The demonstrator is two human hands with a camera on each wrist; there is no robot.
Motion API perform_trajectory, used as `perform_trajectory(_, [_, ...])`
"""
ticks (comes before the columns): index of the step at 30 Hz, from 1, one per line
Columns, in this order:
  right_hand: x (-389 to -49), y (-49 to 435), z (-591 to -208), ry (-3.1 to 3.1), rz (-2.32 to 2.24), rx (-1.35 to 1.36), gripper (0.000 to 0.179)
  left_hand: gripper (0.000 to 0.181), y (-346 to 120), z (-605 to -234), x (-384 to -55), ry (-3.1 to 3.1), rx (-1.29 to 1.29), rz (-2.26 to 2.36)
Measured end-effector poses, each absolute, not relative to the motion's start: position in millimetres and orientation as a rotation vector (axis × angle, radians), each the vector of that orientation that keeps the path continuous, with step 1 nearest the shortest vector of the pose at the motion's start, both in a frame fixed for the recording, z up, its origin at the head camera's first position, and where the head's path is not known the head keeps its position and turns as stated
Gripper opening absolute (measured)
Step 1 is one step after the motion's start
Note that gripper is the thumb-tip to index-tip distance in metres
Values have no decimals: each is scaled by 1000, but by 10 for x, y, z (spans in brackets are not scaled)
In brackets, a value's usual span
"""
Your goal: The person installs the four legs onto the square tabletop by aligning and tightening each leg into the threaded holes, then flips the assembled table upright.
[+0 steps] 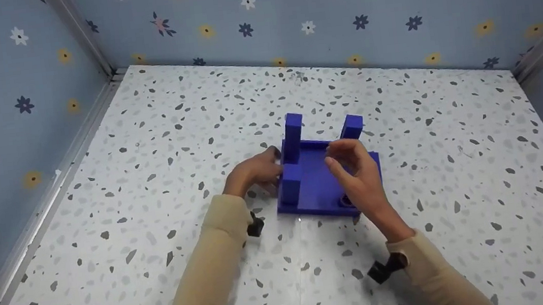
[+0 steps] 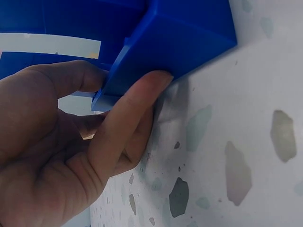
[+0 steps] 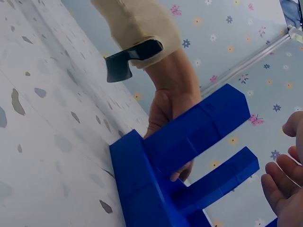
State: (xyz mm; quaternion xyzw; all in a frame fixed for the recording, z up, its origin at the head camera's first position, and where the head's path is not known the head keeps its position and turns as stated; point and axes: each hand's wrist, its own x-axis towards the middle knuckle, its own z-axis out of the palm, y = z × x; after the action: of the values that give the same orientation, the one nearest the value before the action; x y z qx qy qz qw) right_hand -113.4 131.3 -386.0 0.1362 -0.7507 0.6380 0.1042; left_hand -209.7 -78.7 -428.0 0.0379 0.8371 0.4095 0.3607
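A blue piece like a small upturned table [image 1: 315, 178] lies on the speckled tabletop, its flat base edged by a low rim. Three square legs stand up from it: a back left leg [image 1: 293, 137], a back right leg [image 1: 352, 126] and a front left leg [image 1: 292, 183]. Near the front right corner a dark round socket [image 1: 345, 200] shows, partly covered by my right hand. My left hand [image 1: 259, 170] grips the base's left side, thumb and fingers against the blue wall [image 2: 142, 61]. Above the base's right part hovers my right hand [image 1: 360, 175], fingers loosely bent around nothing visible.
The white tabletop [image 1: 189, 146] with grey specks spreads around the blue piece. Flower-patterned blue panels [image 1: 281, 13] enclose it at the back and both sides. Dark wrist camera mounts [image 1: 384, 268] stick out from both beige sleeves.
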Motion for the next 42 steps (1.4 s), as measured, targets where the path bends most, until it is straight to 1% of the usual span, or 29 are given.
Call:
perform_trajectory(8, [-1198, 1469, -3831, -2175, 1876, 305, 31, 67, -795, -4262, -2108, 2177, 81, 1023])
perform_trajectory(13, [-1232, 1560, -3845, -2137, 1874, 230, 33, 64, -795, -4257, -2110, 2199, 97, 1010])
perform_trajectory(17, [-1262, 1652, -3918, -2132, 1846, 182, 34, 62, -787, -4252, -2102, 2210, 89, 979])
perform_trajectory(24, [-1385, 1887, -4175, -2133, 1814, 87, 37, 65, -771, -4243, -2092, 2163, 62, 1022])
perform_trajectory(31, [-1332, 1954, -4107, -2230, 1811, -53, 41, 63, -771, -4241, -2074, 2151, 106, 1077])
perform_trajectory(34, [-1381, 2030, -4226, -2267, 1784, -81, 43, 63, -772, -4249, -2070, 2139, 105, 1101])
perform_trajectory(42, [-1406, 2098, -4317, -2345, 1744, -202, 44, 63, -761, -4253, -2071, 2129, 88, 1114])
